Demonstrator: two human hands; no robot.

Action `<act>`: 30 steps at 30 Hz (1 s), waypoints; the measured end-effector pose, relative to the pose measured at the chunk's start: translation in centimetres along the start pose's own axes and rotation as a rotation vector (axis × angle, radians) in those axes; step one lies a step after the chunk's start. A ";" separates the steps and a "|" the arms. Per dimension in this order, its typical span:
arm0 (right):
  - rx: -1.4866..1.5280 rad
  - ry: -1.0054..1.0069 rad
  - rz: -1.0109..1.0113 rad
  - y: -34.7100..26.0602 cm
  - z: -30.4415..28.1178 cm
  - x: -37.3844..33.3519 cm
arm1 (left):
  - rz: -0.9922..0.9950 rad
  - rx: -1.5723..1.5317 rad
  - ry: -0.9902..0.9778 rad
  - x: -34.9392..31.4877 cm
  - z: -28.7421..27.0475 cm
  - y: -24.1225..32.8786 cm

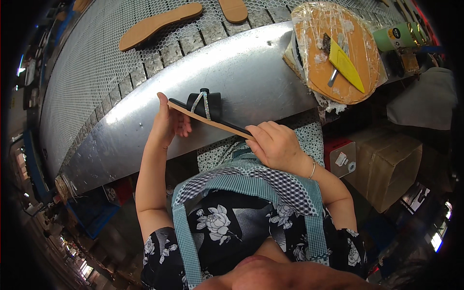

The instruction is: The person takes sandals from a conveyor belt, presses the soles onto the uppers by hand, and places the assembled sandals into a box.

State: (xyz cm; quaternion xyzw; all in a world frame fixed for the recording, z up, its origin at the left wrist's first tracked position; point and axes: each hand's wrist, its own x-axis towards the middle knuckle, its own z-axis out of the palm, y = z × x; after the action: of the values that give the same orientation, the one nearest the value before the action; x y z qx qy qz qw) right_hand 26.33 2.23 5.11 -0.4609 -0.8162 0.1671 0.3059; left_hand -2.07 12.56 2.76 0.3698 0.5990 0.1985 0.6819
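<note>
A black sandal (pixel 226 126) with a tan sole edge is held tilted over the metal bench, its left end higher. Across its wide black strap runs a V of sparkling trim with a small dark knob at the top. My right hand (pixel 278 145) grips the right end of the sandal, thumb below and fingers over it. At the other end, my left hand (pixel 169 118) has its thumb up and its fingers spread, the sole's tip against or just beside the palm; exact contact is hard to tell.
Beyond the metal bench (pixel 140 121) lies a white mesh conveyor (pixel 92 63) carrying a tan sole (pixel 159 25) and another sole piece (pixel 234 9). A plastic-wrapped round board (pixel 314 63) at right bears a yellow scraper (pixel 345 67). Nearby are a green can (pixel 394 37) and a cardboard box (pixel 386 164).
</note>
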 end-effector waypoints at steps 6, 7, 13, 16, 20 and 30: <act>0.011 -0.001 0.009 -0.2 -0.3 0.3 | -0.014 0.010 0.005 0.2 0.1 0.1; 0.014 -0.001 0.011 -0.2 -0.4 0.3 | -0.015 0.011 0.006 0.2 0.1 0.1; -0.008 -0.017 0.010 -0.6 -0.5 0.6 | -0.036 0.001 0.005 0.5 -0.3 -0.3; -0.005 -0.023 0.033 -1.0 -0.6 0.7 | -0.038 -0.031 0.005 0.5 -0.6 -0.6; 0.011 -0.049 0.090 -0.7 -0.4 -0.5 | 0.380 0.559 0.460 -0.9 -1.8 -0.5; 0.813 -0.196 0.570 3.1 1.4 -3.1 | 0.652 0.424 0.031 -0.7 2.5 2.1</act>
State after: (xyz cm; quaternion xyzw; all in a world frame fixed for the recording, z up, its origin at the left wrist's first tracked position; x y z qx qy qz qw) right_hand 28.61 1.18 1.29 -0.4913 -0.5515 0.5907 0.3249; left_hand 0.59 12.81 4.82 0.6706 0.4880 0.2823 0.4822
